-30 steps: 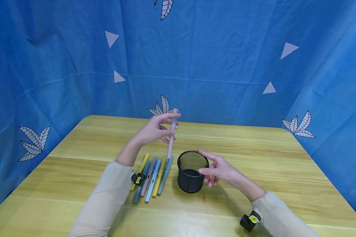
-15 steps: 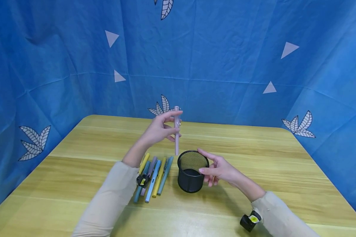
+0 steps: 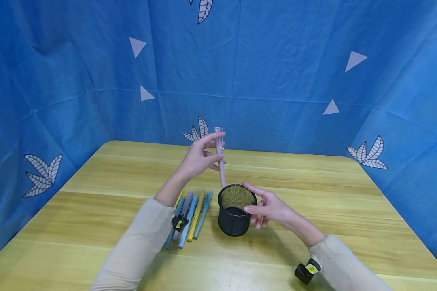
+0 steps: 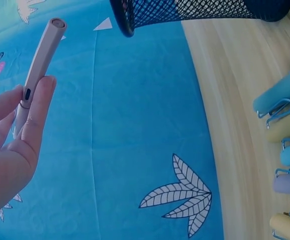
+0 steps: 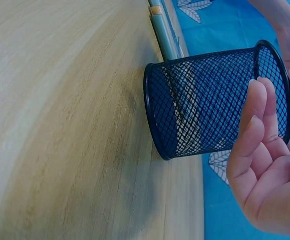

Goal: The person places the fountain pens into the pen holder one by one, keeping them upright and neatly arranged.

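My left hand pinches a pale pink pen held nearly upright, its clip end on top. The pen's lower tip is at the far rim of a black mesh pen holder, overlapping it in the head view. In the left wrist view the pen lies between thumb and fingers, with the mesh holder beyond. My right hand grips the holder's right side by the rim. From the right wrist, the holder stands on the table, several fingers against its mesh.
Left of the holder several capped pens lie side by side on the wooden table, among them a yellow pen, a teal pen and a light blue pen. A blue patterned curtain hangs behind the table.
My left hand has carried the pink pen rightward and slightly up, from above the row of pens to the holder's far rim. The right hand and the holder have stayed put.
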Demonstrator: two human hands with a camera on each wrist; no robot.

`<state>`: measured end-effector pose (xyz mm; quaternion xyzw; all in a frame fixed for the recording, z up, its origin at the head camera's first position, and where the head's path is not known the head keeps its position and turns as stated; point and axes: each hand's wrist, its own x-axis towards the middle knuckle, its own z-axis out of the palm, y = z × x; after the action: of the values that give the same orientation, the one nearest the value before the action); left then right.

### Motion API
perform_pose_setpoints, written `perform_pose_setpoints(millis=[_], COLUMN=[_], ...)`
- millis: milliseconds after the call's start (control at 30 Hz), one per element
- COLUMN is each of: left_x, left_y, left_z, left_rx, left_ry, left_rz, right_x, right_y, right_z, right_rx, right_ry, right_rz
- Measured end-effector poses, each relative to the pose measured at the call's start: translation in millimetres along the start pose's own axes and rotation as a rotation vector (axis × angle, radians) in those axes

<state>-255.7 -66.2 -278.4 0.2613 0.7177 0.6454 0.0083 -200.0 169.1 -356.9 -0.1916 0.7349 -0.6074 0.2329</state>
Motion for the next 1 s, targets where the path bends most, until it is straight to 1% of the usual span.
perform_pose_setpoints(millis=[167, 233, 267, 400, 467, 567, 833, 1000], left_x=[0.1, -2.3, -2.2, -1.4, 0.8, -0.4, -3.5, -4.8], left_y=[-1.9, 2.9, 2.4, 0.0, -6.2, -6.1, -11.3, -15.9], left_z=[6.2, 9.1, 10.1, 13.9, 15.0, 18.3, 26.7, 30.7], left_rx=[-0.010, -0.008, -0.013, -0.015, -0.017, 0.003, 0.022, 0.025], left_ry=[-0.009, -0.015, -0.015, -0.018, -0.018, -0.025, -0.042, -0.051], left_rz=[0.013, 0.014, 0.012, 0.012, 0.017, 0.024, -0.002, -0.005], right_x=[-0.1, 0.0, 0.0, 0.0, -0.1, -0.2, -0.6, -0.7], right_y=[-0.6, -0.8, -0.8, -0.5, -0.4, -0.5, -0.9, -0.7], right_z=[0.0, 0.1, 0.1, 0.0, -0.2, -0.5, -0.6, -0.6], right_rx=[-0.003, -0.005, -0.004, -0.008, -0.010, -0.006, 0.002, -0.003], right_ry=[-0.003, -0.004, -0.002, 0.002, 0.002, -0.003, -0.008, -0.005], right_rz=[0.001, -0.001, 0.000, 0.002, 0.004, 0.002, 0.004, 0.004])
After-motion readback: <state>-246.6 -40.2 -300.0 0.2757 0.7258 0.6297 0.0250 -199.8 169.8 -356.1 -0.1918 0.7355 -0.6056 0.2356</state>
